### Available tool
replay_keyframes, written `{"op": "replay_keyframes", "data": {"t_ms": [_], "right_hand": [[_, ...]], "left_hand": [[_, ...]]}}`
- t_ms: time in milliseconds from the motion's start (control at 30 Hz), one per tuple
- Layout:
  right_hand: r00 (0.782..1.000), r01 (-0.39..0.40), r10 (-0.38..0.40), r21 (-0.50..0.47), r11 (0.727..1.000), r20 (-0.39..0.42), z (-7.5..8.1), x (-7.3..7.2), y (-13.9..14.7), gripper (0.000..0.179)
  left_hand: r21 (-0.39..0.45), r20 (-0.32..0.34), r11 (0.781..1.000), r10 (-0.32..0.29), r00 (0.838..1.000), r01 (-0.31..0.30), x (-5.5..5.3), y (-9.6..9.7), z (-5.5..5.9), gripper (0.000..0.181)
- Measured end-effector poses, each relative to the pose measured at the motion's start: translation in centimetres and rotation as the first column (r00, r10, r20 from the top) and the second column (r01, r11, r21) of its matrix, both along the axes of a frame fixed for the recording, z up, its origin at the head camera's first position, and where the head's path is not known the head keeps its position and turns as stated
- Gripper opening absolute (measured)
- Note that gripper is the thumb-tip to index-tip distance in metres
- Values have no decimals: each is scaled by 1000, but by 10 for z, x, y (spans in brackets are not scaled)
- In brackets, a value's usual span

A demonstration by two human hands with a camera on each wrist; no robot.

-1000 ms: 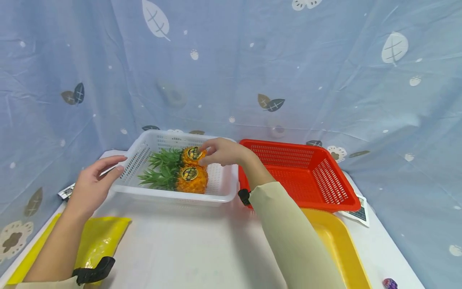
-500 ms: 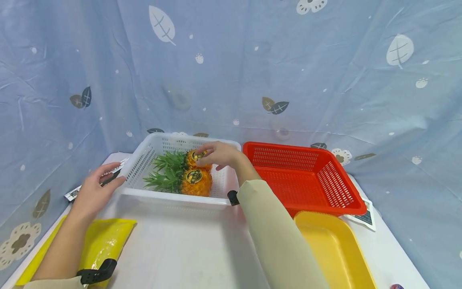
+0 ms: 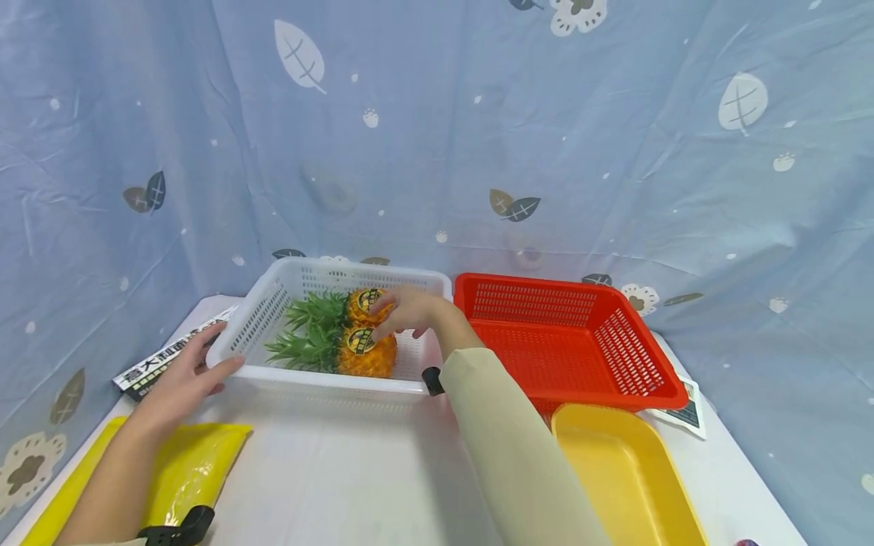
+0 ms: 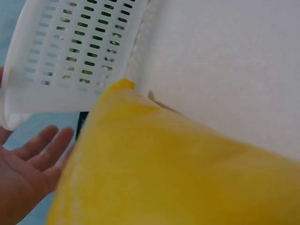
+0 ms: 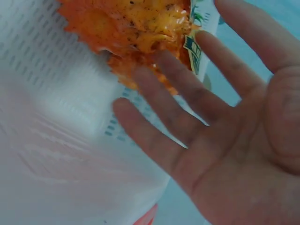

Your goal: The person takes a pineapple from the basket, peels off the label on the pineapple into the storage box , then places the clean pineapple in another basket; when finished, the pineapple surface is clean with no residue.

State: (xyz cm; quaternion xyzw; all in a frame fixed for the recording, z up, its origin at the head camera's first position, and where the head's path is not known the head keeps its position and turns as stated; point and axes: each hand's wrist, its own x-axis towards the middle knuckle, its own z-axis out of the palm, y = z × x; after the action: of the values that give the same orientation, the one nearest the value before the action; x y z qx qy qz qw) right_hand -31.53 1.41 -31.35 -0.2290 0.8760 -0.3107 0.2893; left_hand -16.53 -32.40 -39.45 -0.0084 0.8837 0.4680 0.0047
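Two orange pineapples with green leaves and dark round labels lie side by side in a white slotted basket (image 3: 328,379). The front pineapple (image 3: 372,362) is nearer me, the rear pineapple (image 3: 353,309) behind it. Over their right ends hovers my right hand (image 3: 413,311), fingers spread; the right wrist view shows the palm (image 5: 225,131) holding nothing, fingertips overlapping orange skin. At the basket's front left corner is my left hand (image 3: 180,390), its thumb by the front rim. Extended, loose fingers (image 4: 44,145) show beside the basket wall in the left wrist view.
A red slotted basket (image 3: 539,398) stands right of the white one, with a yellow tray (image 3: 614,455) in front of it. A yellow plastic packet (image 3: 198,462) lies under my left forearm. A black-and-white printed pack (image 3: 153,368) is at left. A patterned blue curtain (image 3: 410,152) hangs behind.
My left hand has come forward and down to the white basket's front left corner. My right hand has lowered slightly toward the front pineapple. The pineapples keep their places in the basket.
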Motion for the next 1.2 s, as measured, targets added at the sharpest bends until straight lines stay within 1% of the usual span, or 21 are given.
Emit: {"op": "replay_keyframes", "data": {"t_ms": [67, 133, 267, 367, 433, 533, 600, 700, 767, 833, 900, 967, 1000, 1067, 1200], "right_hand": [[1000, 1, -1, 28, 1000, 23, -2, 1, -1, 56], [999, -1, -2, 51, 999, 43, -2, 2, -1, 57], [997, -13, 7, 79, 997, 72, -2, 3, -1, 60], [997, -30, 23, 99, 995, 71, -3, 3, -2, 64], [997, -36, 28, 114, 993, 69, -5, 3, -2, 67], [996, -47, 38, 125, 991, 76, -7, 2, -3, 73], [994, -53, 40, 120, 991, 102, -7, 3, -2, 76], [989, -60, 44, 116, 991, 138, -8, 3, -2, 81], [987, -60, 42, 115, 992, 158, -9, 3, -2, 85], [985, -56, 35, 120, 991, 166, -9, 4, -3, 87], [985, -57, 35, 126, 990, 170, -10, 4, -4, 89], [986, -62, 39, 137, 989, 163, -10, 3, -6, 90], [987, -68, 45, 145, 987, 155, -10, 3, -7, 91], [990, -79, 57, 166, 983, 131, -10, 3, -9, 92], [995, -85, 71, 218, 972, 68, -10, 4, -14, 91]], "left_hand": [[65, -3, 998, -4, 1000, 4, 1, -1, -5, 82], [140, -11, 990, -4, 1000, 5, 1, -1, -9, 82], [270, -20, 963, 0, 1000, 6, 1, 2, -14, 81], [329, -13, 944, -6, 1000, 10, 0, 3, -16, 81], [348, 4, 937, -3, 1000, 1, -1, 3, -16, 82], [394, 31, 919, -2, 1000, -11, -3, 1, -18, 82], [459, 47, 888, -7, 999, -15, -4, -2, -20, 82], [579, 52, 815, -28, 998, -7, -4, -9, -24, 81], [639, 44, 769, -43, 998, 5, -2, -12, -26, 80], [675, 27, 737, -54, 998, 22, -1, -14, -28, 79], [697, 4, 716, -63, 998, 42, -1, -13, -28, 77], [710, -15, 702, -67, 998, 58, -2, -12, -28, 76], [714, -21, 698, -64, 998, 60, -2, -11, -28, 76], [713, -22, 699, -52, 998, 52, -3, -9, -27, 75], [706, 1, 708, -17, 1000, 11, -2, -6, -25, 75]]}}
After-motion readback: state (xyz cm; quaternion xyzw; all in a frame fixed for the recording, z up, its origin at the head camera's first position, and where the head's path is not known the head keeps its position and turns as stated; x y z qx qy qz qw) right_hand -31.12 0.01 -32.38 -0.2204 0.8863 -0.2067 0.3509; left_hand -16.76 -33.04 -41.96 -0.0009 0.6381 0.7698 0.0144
